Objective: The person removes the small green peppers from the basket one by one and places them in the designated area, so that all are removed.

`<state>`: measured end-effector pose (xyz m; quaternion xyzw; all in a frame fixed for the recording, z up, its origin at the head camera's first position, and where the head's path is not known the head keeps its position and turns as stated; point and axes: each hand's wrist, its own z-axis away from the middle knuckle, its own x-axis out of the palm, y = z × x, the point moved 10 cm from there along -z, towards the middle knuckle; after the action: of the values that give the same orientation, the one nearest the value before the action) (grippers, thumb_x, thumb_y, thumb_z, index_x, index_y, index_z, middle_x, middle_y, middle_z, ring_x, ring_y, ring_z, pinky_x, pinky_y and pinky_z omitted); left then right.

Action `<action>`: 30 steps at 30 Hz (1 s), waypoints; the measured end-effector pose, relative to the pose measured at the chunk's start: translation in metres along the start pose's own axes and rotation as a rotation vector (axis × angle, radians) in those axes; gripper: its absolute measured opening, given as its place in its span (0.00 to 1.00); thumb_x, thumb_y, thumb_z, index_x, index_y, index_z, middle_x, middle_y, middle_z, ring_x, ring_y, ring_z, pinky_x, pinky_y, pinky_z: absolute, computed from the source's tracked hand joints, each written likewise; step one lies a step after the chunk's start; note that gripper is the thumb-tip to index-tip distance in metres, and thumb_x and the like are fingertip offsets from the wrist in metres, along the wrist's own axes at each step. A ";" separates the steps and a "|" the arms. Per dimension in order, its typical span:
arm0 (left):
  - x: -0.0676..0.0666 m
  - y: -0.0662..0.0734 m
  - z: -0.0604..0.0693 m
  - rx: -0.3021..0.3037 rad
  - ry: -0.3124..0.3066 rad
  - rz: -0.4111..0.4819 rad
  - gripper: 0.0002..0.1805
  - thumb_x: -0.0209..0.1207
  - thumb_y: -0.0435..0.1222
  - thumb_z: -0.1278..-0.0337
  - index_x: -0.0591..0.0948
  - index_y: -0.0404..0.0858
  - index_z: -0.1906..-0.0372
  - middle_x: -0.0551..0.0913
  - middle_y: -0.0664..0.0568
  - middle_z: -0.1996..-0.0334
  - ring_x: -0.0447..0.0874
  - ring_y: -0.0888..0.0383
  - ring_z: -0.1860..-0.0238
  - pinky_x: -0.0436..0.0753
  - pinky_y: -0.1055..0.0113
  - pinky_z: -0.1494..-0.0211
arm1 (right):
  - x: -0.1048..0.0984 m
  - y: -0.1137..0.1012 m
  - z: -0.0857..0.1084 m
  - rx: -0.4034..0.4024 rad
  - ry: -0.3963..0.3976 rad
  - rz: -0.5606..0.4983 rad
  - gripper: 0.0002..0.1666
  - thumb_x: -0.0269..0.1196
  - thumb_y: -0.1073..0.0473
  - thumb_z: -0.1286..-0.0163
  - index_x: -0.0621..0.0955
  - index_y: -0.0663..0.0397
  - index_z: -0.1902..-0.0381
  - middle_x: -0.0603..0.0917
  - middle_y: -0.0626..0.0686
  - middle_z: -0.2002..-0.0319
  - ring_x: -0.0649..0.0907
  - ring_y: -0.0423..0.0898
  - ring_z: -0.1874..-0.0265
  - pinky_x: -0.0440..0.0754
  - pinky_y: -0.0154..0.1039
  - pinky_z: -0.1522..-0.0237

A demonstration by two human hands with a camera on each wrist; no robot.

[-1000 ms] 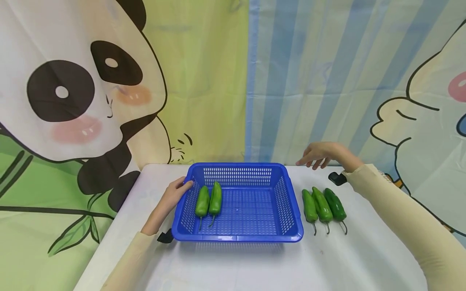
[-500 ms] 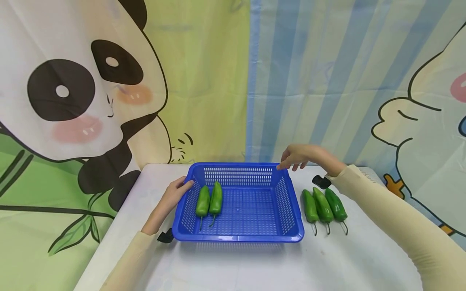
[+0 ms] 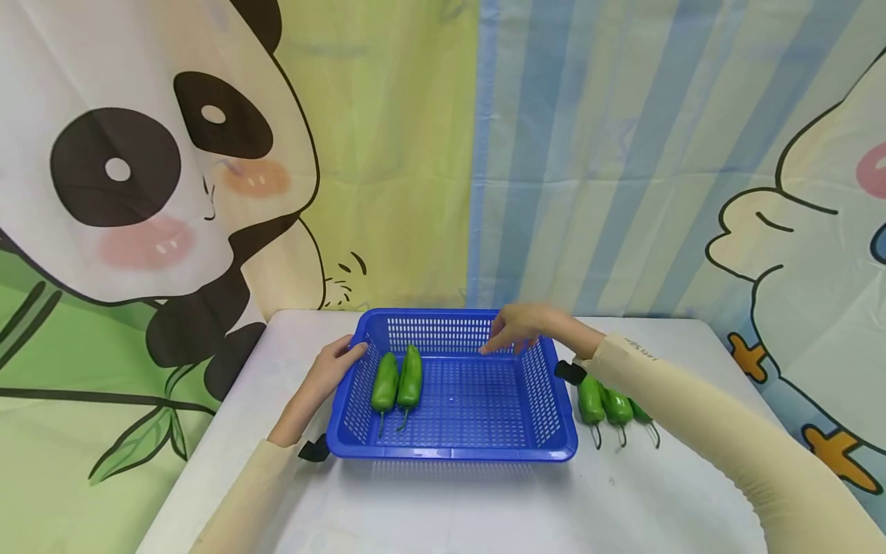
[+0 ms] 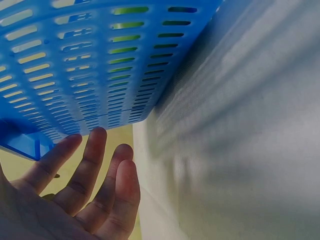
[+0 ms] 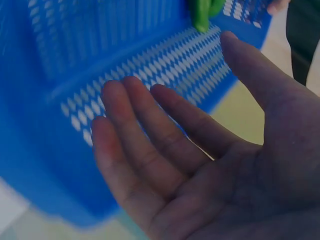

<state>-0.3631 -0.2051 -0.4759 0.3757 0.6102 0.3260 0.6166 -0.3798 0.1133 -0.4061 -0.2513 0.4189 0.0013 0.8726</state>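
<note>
A blue plastic basket (image 3: 453, 454) with slotted walls stands on the white table. My left hand (image 3: 331, 371) holds its left rim, the thumb over the edge and the fingers along the outer wall, as the left wrist view also shows. Two green chili peppers, a left one (image 3: 384, 385) and a right one (image 3: 410, 378), lie side by side in the basket's left part, stems toward me. Over the back right of the basket is my right hand (image 3: 522, 325), holding nothing; in the right wrist view its fingers (image 5: 145, 150) are loosely extended, thumb apart.
Several green chili peppers (image 3: 591, 404) lie in a row on the table right of the basket, partly hidden beneath my right forearm. Behind the table (image 3: 443, 508) hangs a printed curtain (image 3: 388, 154) with a panda.
My right hand has moved left and down, from above the table behind the right-hand peppers to over the basket. The left hand, basket and peppers look unmoved.
</note>
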 end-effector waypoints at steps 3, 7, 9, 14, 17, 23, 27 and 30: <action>0.000 0.000 0.000 0.000 -0.001 0.001 0.25 0.52 0.52 0.26 0.78 0.39 0.38 0.85 0.38 0.49 0.86 0.54 0.58 0.83 0.67 0.55 | 0.014 -0.008 -0.009 -0.009 -0.012 -0.032 0.36 0.66 0.38 0.33 0.79 0.58 0.38 0.86 0.59 0.46 0.88 0.55 0.53 0.87 0.48 0.54; -0.001 0.000 0.000 0.002 0.000 -0.001 0.26 0.52 0.53 0.26 0.78 0.40 0.38 0.85 0.39 0.48 0.86 0.53 0.55 0.83 0.64 0.51 | 0.029 -0.018 -0.020 -0.013 -0.018 -0.060 0.33 0.66 0.39 0.32 0.81 0.57 0.40 0.86 0.60 0.47 0.87 0.58 0.50 0.86 0.51 0.51; -0.001 -0.001 0.001 -0.002 0.000 0.001 0.25 0.52 0.53 0.26 0.78 0.40 0.38 0.85 0.39 0.48 0.85 0.52 0.54 0.83 0.64 0.51 | 0.036 -0.022 -0.026 -0.012 -0.027 -0.076 0.34 0.66 0.39 0.33 0.80 0.58 0.39 0.86 0.61 0.47 0.87 0.59 0.49 0.84 0.54 0.48; 0.000 -0.003 0.001 -0.008 -0.004 0.008 0.25 0.52 0.53 0.27 0.79 0.40 0.38 0.85 0.40 0.47 0.85 0.54 0.55 0.82 0.66 0.51 | 0.052 -0.029 -0.041 0.007 -0.037 -0.095 0.34 0.67 0.40 0.32 0.80 0.59 0.39 0.88 0.62 0.50 0.88 0.59 0.53 0.84 0.56 0.47; 0.000 -0.003 0.001 -0.003 -0.004 0.011 0.26 0.53 0.53 0.27 0.79 0.39 0.38 0.85 0.40 0.48 0.85 0.55 0.55 0.82 0.67 0.52 | 0.056 -0.033 -0.050 0.021 -0.020 -0.078 0.31 0.67 0.39 0.33 0.82 0.58 0.44 0.89 0.61 0.54 0.89 0.58 0.56 0.85 0.54 0.50; 0.000 -0.005 0.000 -0.009 0.000 0.009 0.26 0.52 0.54 0.27 0.79 0.40 0.39 0.85 0.40 0.49 0.85 0.54 0.56 0.83 0.66 0.53 | 0.060 -0.048 -0.066 0.013 -0.008 -0.059 0.30 0.66 0.40 0.32 0.83 0.60 0.48 0.89 0.62 0.57 0.89 0.60 0.57 0.86 0.53 0.52; 0.000 -0.004 0.000 -0.009 -0.007 -0.004 0.26 0.52 0.54 0.27 0.78 0.41 0.38 0.85 0.41 0.47 0.85 0.52 0.53 0.83 0.58 0.47 | 0.063 -0.057 -0.076 0.009 0.005 -0.031 0.30 0.65 0.41 0.31 0.83 0.62 0.48 0.89 0.63 0.56 0.89 0.60 0.57 0.86 0.53 0.51; 0.001 -0.003 0.000 -0.010 -0.009 -0.004 0.26 0.51 0.55 0.27 0.78 0.41 0.37 0.85 0.40 0.46 0.85 0.50 0.51 0.82 0.53 0.43 | 0.063 -0.062 -0.083 0.014 0.030 -0.014 0.30 0.64 0.40 0.31 0.84 0.64 0.49 0.89 0.63 0.56 0.89 0.60 0.57 0.86 0.53 0.52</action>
<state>-0.3636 -0.2060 -0.4792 0.3729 0.6064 0.3262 0.6220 -0.3861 0.0091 -0.4685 -0.2483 0.4300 -0.0114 0.8679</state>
